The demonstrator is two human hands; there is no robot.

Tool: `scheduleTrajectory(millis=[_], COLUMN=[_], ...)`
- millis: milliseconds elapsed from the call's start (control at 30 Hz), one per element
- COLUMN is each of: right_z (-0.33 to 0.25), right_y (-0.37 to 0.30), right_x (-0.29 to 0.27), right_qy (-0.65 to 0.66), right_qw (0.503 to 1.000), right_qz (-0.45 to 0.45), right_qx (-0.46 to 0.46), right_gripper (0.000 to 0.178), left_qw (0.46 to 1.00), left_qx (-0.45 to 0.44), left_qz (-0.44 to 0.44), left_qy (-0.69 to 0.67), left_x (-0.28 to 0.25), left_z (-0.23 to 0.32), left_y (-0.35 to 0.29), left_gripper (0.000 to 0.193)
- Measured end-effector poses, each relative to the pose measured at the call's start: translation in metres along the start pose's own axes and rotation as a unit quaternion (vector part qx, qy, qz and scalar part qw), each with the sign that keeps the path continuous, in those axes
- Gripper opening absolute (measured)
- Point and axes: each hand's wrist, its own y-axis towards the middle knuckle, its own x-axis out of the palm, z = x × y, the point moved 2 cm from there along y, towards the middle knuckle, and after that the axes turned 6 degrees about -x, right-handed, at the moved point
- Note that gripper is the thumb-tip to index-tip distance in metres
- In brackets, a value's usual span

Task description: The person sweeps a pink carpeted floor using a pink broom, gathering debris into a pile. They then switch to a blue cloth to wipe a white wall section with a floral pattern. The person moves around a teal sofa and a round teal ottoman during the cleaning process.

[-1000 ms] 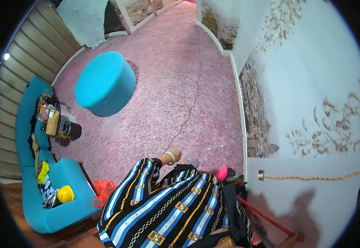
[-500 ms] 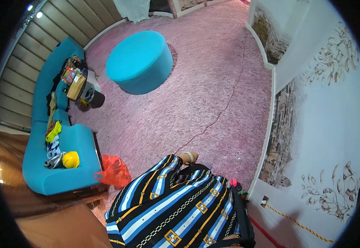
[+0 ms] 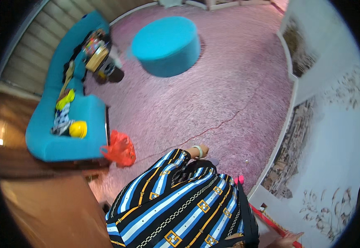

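Observation:
My left hand [image 3: 204, 150], with a pale bracelet at the wrist, sticks out past my striped sleeve [image 3: 163, 169] over the carpet. Its fingers look curled, and whatever may be in them is hidden. At the lower right edge my right hand [image 3: 286, 240] is on a red band [image 3: 271, 222], fingers seemingly round it, though blurred. Yellowish edging shows along the band, which slants down from beside my body. Just beyond my left hand's wrist, a thin red line [image 3: 213, 129] crosses the pink carpet [image 3: 167, 107].
A turquoise sofa [image 3: 60, 151] curves along the left, bearing a yellow hard hat [image 3: 78, 129] and clothes. A red plastic bag [image 3: 121, 149] sits by its end. Farther off are a dark bin [image 3: 114, 73] and a round turquoise ottoman [image 3: 167, 47]. A patterned white wall [image 3: 333, 144] bounds the right.
My view has turned, so sofa and ottoman sit higher and farther right. My right hand has come into sight at the red band. The twisted yellow rope no longer hangs across the wall.

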Motion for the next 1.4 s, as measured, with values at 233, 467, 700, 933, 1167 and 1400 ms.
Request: scheduleTrajectory(millis=[233,467,700,933,1167,1400], right_z=[-0.008,-0.002,-0.059,-0.092,-0.110,-0.133], right_y=[-0.011,-0.078,-0.164,-0.188,-0.278,-0.324], right_x=[0.054,0.054,0.058,0.051,0.093,0.116], right_qy=[-0.034,0.182,0.288,0.310,0.414,0.484], right_qw=[0.985,0.785,0.779,0.795,0.723,0.555], right_qz=[-0.073,-0.577,-0.556,-0.521,-0.551,-0.675], right_qx=[0.152,0.133,0.036,0.019,0.039,0.053], right_gripper=[0.036,0.036,0.034,0.042,0.041,0.028], left_qw=[0.969,0.940,0.896,0.913,0.831,0.799], left_qx=[-0.009,-0.077,-0.038,0.178,0.305,0.097], left_qz=[0.110,0.148,0.209,0.207,0.363,0.528], left_qy=[-0.222,-0.299,-0.389,-0.302,-0.291,-0.271], left_x=[0.073,0.213,0.195,0.155,0.080,0.089], left_z=[-0.010,-0.060,-0.017,0.060,0.120,0.026], left_y=[-0.075,-0.166,-0.233,-0.231,-0.258,-0.239], left_gripper=[0.025,0.031,0.019,0.030,0.074,0.038])
